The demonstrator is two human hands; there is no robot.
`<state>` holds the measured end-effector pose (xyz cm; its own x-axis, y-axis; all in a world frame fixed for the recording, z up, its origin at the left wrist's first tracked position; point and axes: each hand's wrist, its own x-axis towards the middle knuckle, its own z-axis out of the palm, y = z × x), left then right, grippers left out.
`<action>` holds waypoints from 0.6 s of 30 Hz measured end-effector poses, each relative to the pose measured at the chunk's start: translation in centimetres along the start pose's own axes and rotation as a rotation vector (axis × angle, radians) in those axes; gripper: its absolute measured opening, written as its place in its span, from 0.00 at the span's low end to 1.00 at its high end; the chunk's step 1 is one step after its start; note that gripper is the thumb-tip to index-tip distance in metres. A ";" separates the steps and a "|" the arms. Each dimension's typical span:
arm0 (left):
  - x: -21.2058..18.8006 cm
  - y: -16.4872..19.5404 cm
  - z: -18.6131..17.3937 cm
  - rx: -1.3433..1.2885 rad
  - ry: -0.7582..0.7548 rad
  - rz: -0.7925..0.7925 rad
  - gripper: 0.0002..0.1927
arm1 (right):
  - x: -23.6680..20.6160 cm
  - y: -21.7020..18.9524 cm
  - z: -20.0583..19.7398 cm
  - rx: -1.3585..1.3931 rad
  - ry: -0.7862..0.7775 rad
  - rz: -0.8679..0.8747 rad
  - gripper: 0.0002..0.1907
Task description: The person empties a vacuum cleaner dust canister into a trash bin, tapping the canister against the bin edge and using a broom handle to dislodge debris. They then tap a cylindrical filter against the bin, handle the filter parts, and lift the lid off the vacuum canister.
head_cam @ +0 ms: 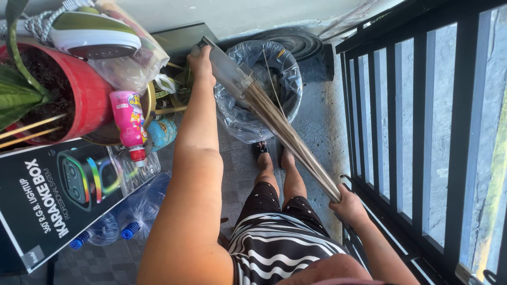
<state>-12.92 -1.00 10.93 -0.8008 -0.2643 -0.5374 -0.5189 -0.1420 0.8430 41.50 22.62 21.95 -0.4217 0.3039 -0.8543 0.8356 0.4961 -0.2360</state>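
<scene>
Broom [285,132]: stick bundle slanted over plastic-lined bin [235,113], my left hand [202,62] closed on its far end, my right hand [347,205] gripping the near end; bin contents unclear. Red pot [84,89] holds a plant.

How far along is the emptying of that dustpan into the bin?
Done: the bin already has its clear liner in. In hand: the left hand tips the dustpan over the bin, while the right hand grips the broom. Left: whether any dirt remains in the pan is not visible.
</scene>
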 end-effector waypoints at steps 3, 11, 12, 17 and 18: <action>0.0 0.2 0.3 0.048 -0.064 0.067 0.31 | -0.4 0.2 0.4 -0.105 -0.060 -0.012 0.23; 0.8 -0.5 0.7 -0.283 -0.233 0.073 0.26 | 1.5 -0.4 -0.7 -0.149 0.036 0.037 0.31; 0.9 -0.3 0.5 -0.326 -0.243 0.130 0.25 | 1.4 -0.4 -0.8 -0.129 0.038 0.039 0.30; 2.2 1.5 -2.3 -0.300 0.084 0.059 0.27 | -0.5 1.4 -1.0 0.006 0.018 0.110 0.29; 2.3 1.7 -3.0 -0.338 0.095 0.064 0.28 | -1.0 2.0 -0.9 0.046 -0.023 0.149 0.27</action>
<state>-14.77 -4.69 11.24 -0.7891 -0.3681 -0.4918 -0.3275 -0.4252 0.8438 43.27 24.09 22.72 -0.2842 0.3527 -0.8915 0.9037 0.4090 -0.1262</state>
